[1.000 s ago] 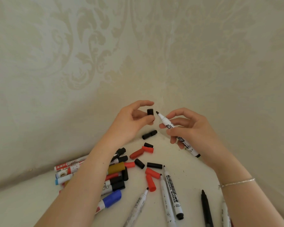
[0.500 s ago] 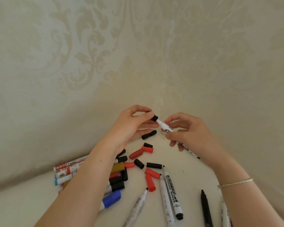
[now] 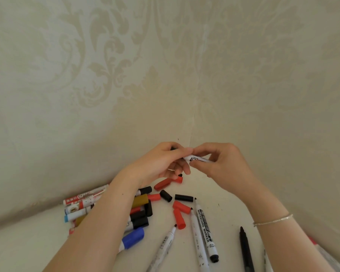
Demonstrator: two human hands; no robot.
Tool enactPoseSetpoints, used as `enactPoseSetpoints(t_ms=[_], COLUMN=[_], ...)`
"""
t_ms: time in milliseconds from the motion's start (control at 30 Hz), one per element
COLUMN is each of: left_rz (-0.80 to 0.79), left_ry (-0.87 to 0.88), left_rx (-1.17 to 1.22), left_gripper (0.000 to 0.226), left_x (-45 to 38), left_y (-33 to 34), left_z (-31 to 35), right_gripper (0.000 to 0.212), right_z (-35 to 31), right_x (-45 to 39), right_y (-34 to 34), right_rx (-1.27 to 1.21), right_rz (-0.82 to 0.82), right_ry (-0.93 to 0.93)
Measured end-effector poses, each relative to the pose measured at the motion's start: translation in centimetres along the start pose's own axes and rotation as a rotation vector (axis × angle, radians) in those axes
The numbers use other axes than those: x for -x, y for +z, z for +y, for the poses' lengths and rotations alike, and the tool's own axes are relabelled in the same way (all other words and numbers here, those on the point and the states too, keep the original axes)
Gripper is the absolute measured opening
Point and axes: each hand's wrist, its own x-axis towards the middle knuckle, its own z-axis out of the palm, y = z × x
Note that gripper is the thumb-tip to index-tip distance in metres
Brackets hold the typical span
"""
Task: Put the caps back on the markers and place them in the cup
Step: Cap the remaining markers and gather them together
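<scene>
We hold the whiteboard marker (image 3: 197, 159) level between both grips: left hand (image 3: 161, 163) pinching its cap (image 3: 172, 148) (barely visible), right hand (image 3: 222, 163) pinching the barrel.

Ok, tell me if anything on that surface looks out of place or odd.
No cup shows in this view. Loose red caps and black caps lie scattered apart from the uncapped markers, tips exposed. The white surface carries small dark specks. Otherwise nothing looks damaged.

The left hand (image 3: 161, 161) and right hand (image 3: 222, 163) pinch a white-barrelled whiteboard marker (image 3: 197, 159) above scattered red and black plastic caps (image 3: 179, 215).
</scene>
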Motion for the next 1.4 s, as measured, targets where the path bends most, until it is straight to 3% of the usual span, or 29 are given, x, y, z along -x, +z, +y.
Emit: enactPoseSetpoints(t_ms=[633,900,1100,1200,1333,1400], left_rz=[0.076,0.06,0.102,0.129,0.279,0.288], left_ry=[0.095,0.097,0.113,0.151,0.216,0.252], left_rx=[0.108,-0.053,-0.478,-0.577,-0.727,-0.734], left_gripper=[0.02,0.02,0.032,0.039,0.056,0.06], left_x=[-0.7,-0.3,0.8,1.8,3.3,4.2], left_y=[1.2,0.5,-0.7,0.8,2.4,2.8], left_z=[-0.5,0.0,-0.6,-1.9,-3.9,-4.4], right_gripper=[0.02,0.005,0.01,0.012,0.016,0.026], right_z=[-0.6,-0.7,0.3,0.8,0.6,0.3], right_x=[0.0,0.3,0.9,1.9,4.0,5.4], right_y=[0.2,-0.4,1.2,1.1,1.1,1.3], right_rx=[-0.133,-0.252,-0.015,0.042,0.109,0.144], right_rz=[0.069,-0.01,-0.11,-0.205,-0.318,-0.335], right_ry=[0.015,0.011,0.017,0.019,0.01,0.003])
